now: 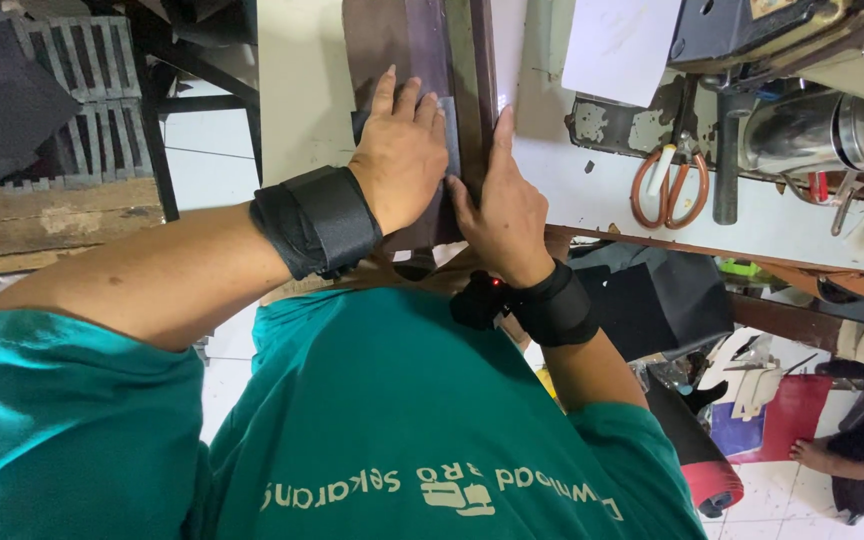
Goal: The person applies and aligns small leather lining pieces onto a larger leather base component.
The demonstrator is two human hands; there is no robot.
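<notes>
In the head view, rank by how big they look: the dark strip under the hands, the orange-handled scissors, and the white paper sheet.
Largest to smallest as they look:
1. Dark strip
2. Paper, though the frame cuts off its top
3. Scissors
The strip is partly covered by the left hand and right hand.

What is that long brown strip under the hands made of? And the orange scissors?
The brown strip looks like leather or imitation leather: dark, smooth, slightly glossy, lying flat under the left hand and beside the right hand. Which one cannot be told. The scissors have orange handles that look like plastic or a plastic coating; the blades appear to be metal.
</notes>
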